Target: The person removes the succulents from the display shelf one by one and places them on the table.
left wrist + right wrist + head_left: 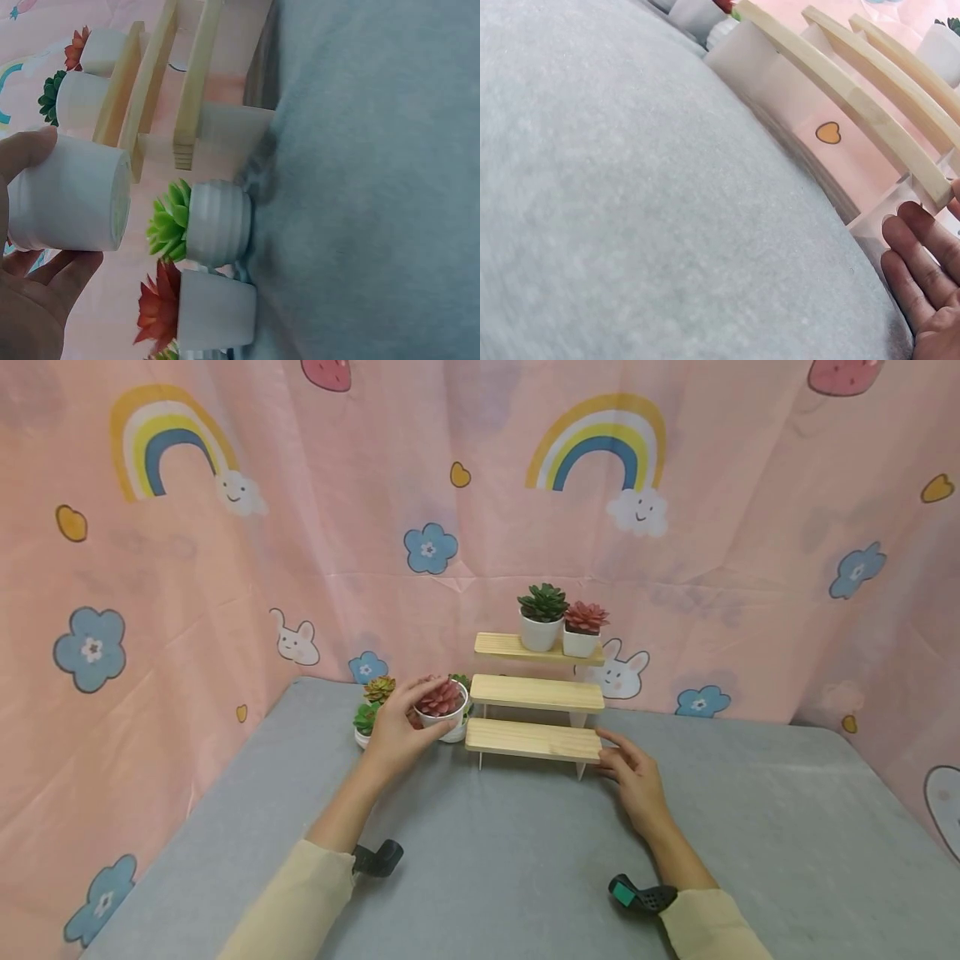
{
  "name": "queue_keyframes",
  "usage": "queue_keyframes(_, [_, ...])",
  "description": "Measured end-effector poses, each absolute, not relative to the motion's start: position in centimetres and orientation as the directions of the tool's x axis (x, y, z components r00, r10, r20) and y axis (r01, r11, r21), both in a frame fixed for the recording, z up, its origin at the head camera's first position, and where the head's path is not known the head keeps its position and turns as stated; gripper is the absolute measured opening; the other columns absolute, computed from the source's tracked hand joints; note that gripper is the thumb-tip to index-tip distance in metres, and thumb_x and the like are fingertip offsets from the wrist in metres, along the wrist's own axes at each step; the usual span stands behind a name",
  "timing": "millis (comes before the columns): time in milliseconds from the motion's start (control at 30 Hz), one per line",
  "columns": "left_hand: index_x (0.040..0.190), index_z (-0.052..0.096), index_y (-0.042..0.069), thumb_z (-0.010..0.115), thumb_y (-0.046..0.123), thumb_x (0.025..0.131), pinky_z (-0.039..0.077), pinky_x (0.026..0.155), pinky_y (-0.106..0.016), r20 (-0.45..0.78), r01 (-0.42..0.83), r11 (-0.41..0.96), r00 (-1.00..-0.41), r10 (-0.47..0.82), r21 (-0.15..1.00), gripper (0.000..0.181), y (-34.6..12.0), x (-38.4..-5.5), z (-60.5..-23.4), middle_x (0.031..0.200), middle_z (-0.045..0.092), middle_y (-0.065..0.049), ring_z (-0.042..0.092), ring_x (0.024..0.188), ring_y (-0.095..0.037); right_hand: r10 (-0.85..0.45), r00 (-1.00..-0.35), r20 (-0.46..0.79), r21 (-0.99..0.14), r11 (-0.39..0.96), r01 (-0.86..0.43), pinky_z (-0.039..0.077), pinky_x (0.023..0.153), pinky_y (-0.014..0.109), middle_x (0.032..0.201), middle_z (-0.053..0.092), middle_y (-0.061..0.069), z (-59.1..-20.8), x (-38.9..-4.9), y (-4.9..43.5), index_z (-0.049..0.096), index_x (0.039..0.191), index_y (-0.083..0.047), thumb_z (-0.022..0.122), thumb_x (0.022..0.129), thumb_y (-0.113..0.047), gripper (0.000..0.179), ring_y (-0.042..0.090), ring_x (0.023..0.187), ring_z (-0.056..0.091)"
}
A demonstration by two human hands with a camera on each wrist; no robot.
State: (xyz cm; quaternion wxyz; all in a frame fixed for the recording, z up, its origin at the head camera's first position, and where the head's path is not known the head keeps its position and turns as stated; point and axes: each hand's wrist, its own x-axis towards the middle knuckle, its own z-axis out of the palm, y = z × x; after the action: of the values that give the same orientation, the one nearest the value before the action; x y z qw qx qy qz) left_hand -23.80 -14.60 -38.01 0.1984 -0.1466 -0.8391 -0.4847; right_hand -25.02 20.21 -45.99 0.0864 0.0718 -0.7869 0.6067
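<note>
My left hand holds up a round white pot with a red succulent, thumb on one side and fingers on the other. In the left wrist view, this white pot hangs left of the shelf, above other potted plants. A three-tier wooden shelf with pale plank steps and clear side supports stands on the table. My right hand is at the right end of its lowest step. In the right wrist view, the right hand's extended fingers lie beside the clear support, right at the plank's end.
On the top step stand a green succulent in a white pot and a red succulent in a squarer pot. Several potted succulents, including a green one, sit left of the shelf. A grey cloth covers the table; a pink patterned curtain hangs behind.
</note>
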Motion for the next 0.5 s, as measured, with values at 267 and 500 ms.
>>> queue_keyframes(267, [0.137, 0.064, 0.013, 0.084, 0.008, 0.081, 0.053, 0.106, -0.045, 0.413, 0.392, 0.428, -0.909, 0.047, 0.814, 0.060, -14.9, -22.9, -39.5, 0.148, 0.051, -0.016, 0.052, 0.136, -0.032, -0.009, -0.976, 0.219, -0.939, 0.271, -0.213, 0.056, 0.082, 0.014, 0.124, 0.066, 0.030, -46.1, -25.0, 20.2, 0.055, 0.142, -0.001, 0.049, 0.106, -0.013, 0.039, -0.006, 0.090, 0.065])
queue_keyframes(500, [0.137, 0.064, 0.015, 0.084, 0.009, 0.081, 0.047, 0.112, -0.046, 0.371, 0.358, 0.416, -0.927, 0.052, 0.836, 0.060, -14.9, -22.7, -40.5, 0.149, 0.050, -0.016, 0.051, 0.138, -0.033, -0.003, -0.975, 0.222, -0.937, 0.276, -0.215, 0.057, 0.082, 0.015, 0.117, 0.070, 0.021, -46.1, -25.0, 20.2, 0.055, 0.142, 0.000, 0.050, 0.106, -0.013, 0.039, -0.005, 0.089, 0.067])
